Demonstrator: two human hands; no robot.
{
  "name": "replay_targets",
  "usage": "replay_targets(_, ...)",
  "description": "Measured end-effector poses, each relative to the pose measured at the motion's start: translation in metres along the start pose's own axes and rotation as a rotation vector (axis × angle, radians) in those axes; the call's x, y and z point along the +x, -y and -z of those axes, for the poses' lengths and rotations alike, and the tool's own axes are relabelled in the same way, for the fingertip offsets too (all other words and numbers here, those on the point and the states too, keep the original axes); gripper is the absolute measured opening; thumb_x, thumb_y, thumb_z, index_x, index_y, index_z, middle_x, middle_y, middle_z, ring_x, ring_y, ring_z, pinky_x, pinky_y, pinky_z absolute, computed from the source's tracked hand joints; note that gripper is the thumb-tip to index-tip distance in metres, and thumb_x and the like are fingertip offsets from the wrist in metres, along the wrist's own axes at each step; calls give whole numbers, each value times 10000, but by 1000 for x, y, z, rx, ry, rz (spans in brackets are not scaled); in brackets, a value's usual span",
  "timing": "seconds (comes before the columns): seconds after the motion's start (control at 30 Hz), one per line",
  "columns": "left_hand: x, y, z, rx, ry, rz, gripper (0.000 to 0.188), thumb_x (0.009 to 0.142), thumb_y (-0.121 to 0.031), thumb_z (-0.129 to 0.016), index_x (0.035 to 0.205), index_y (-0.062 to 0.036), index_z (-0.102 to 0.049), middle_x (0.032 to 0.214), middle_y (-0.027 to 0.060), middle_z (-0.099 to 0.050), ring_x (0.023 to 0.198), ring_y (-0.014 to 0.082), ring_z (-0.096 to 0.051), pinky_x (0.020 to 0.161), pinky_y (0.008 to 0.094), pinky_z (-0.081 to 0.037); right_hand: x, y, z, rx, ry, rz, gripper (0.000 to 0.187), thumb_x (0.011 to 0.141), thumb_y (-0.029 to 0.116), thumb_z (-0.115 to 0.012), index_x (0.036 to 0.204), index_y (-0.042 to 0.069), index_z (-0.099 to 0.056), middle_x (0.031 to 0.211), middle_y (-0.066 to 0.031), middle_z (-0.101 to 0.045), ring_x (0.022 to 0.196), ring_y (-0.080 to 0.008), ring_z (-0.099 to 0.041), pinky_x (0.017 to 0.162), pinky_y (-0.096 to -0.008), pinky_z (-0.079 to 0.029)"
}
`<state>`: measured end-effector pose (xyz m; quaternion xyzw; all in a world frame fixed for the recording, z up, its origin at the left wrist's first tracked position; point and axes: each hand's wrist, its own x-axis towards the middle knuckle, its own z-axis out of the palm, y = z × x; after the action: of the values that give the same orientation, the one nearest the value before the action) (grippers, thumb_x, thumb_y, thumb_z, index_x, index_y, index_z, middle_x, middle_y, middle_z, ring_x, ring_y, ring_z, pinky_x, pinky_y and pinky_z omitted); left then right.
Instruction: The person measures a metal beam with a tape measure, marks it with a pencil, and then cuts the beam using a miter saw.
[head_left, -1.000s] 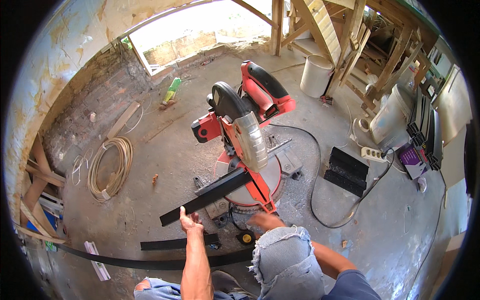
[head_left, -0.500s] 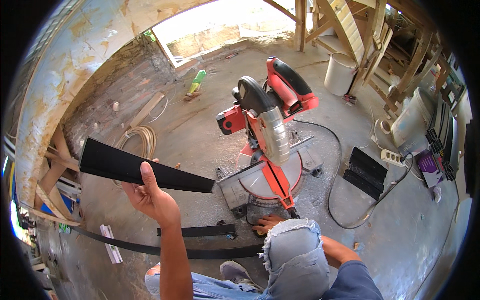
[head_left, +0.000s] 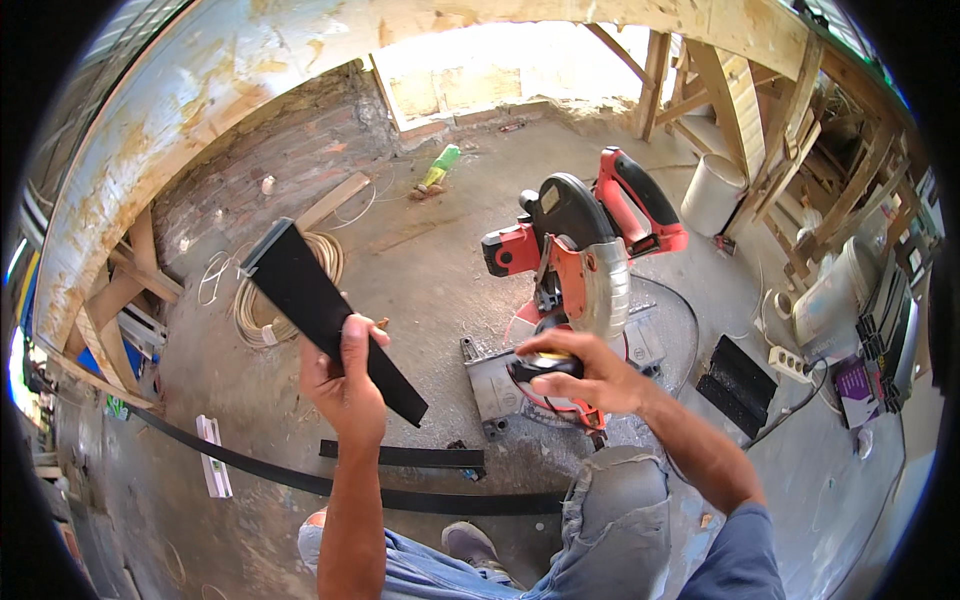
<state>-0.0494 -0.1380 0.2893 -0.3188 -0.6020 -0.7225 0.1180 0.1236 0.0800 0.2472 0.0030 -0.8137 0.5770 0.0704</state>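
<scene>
- Rough concrete floor (head_left: 420,270), brick wall & timber framing round frame edge; cable coil (head_left: 290,290) at left.
- Left hand (head_left: 345,385) clamped on black strip (head_left: 325,315), raised at centre-left.
- Right hand (head_left: 580,370) wrapped round tape measure (head_left: 540,365), over miter saw (head_left: 580,270) base.
- Step looks like measuring before cut; next needs tape laid along strip.

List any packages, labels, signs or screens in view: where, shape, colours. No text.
Purple box: far right on the floor, rectangular, purple with a pale patch.
Label on the saw's blade guard: small pale rectangle on the black guard, top of the red mitre saw.
No signs or screens visible.
</scene>
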Motion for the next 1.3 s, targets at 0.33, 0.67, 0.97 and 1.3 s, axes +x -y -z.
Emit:
replay_targets(0.33, 5, -2, -3, -191, 18, 220, 225, 983, -170, -636, 1091, 26, -664, 949, 32, -653, 900, 94, -587, 848, 261, -447, 116, 94, -34, -554, -157, 582, 689, 843, 308, -754, 1353, -6, -415, 1149, -219, -558, 1090, -388, -551, 950, -446, -441)
replay_targets(0.67, 19, 6, 26, -292, 74, 336, 102, 881, -76, -741, 904, -32, -652, 858, 5, -638, 785, 107, -598, 739, 251, -474, 108, 88, -54, -584, 2, 484, 620, 892, 281, -719, 1344, 10, -394, 1193, -227, -540, 1101, -407, -554, 938, -449, -457)
replay_targets(0.97, 36, 21, 61, -286, -62, 399, 138, 878, -128, -762, 907, -13, -693, 787, 21, -657, 650, 129, -607, 645, 278, -494, -19, -49, -9, -558, 54, 102, 527, 931, 156, -666, 1368, 48, -391, 1290, -209, -547, 1150, -325, -585, 975, -421, -454)
replay_targets(1.3, 43, 47, 63, -551, -173, 735, 605, 959, -609, -521, 858, -26, -647, 701, 42, -576, 630, 167, -591, 626, 317, -507, -129, -116, -28, 351, 57, -535, 567, 895, 38, -686, 1406, 137, -462, 1132, -67, -625, 993, -169, -620, 876, -314, -487)
